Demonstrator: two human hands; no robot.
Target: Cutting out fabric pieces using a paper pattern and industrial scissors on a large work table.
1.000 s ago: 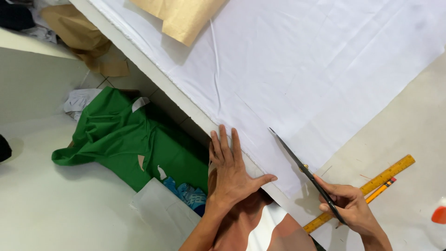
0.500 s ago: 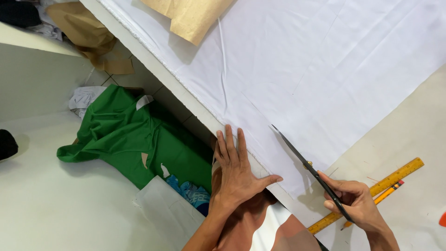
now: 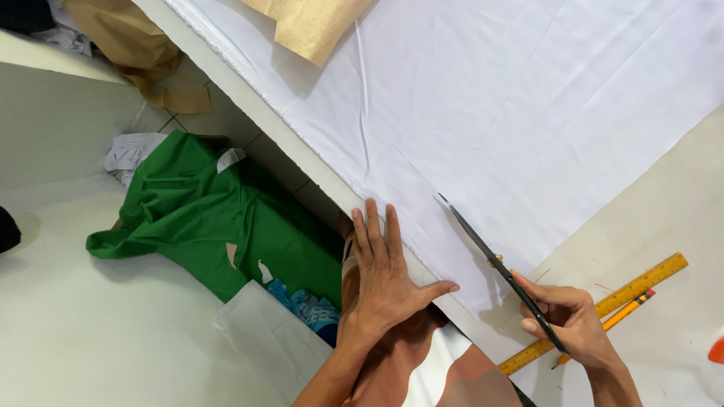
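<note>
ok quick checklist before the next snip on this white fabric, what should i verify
1. Left hand flat on the white fabric near the table edge: ok.
2. Left fingers clear of the scissors blades: ok, apart.
3. Right hand gripping the scissors handles: ok.
4. Blades following a marked line: cannot tell, faint lines only.
5. Yellow ruler and pencil off the cutting path: ok, behind the right hand.
6. Brown paper off the cut: ok, far end.
</note>
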